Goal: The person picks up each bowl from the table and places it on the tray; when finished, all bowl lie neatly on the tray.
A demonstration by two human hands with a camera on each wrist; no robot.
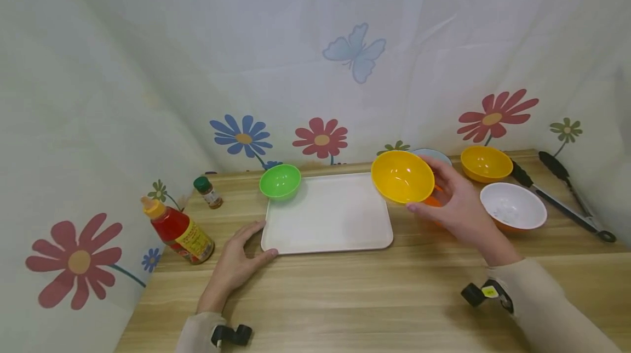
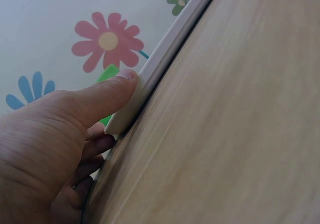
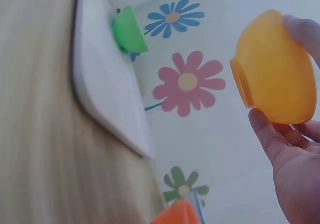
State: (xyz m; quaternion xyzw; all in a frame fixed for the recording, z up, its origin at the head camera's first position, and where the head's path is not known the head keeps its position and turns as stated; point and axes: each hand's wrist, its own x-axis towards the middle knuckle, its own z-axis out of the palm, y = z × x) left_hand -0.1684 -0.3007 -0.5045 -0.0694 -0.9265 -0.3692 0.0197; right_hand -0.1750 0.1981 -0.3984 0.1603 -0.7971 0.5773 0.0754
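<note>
My right hand (image 1: 460,210) holds a yellow bowl (image 1: 402,176) in the air above the right end of a white rectangular tray (image 1: 330,213). In the right wrist view the thumb is on the yellow bowl (image 3: 277,69) near its rim, with fingers below its side and foot. My left hand (image 1: 236,260) grips the tray's near left corner. The left wrist view has the thumb on the tray's rim (image 2: 150,74) and the other fingers round the corner. A small green bowl (image 1: 280,182) sits on the tray's far left corner.
Left of the tray stand a red sauce bottle (image 1: 184,235) and a small green-capped spice jar (image 1: 209,193). To the right are another yellow bowl (image 1: 486,164), a white-lined bowl (image 1: 514,206) and black-tipped tongs (image 1: 567,210). An orange item (image 1: 434,201) and a pale blue one (image 1: 434,154) are partly hidden.
</note>
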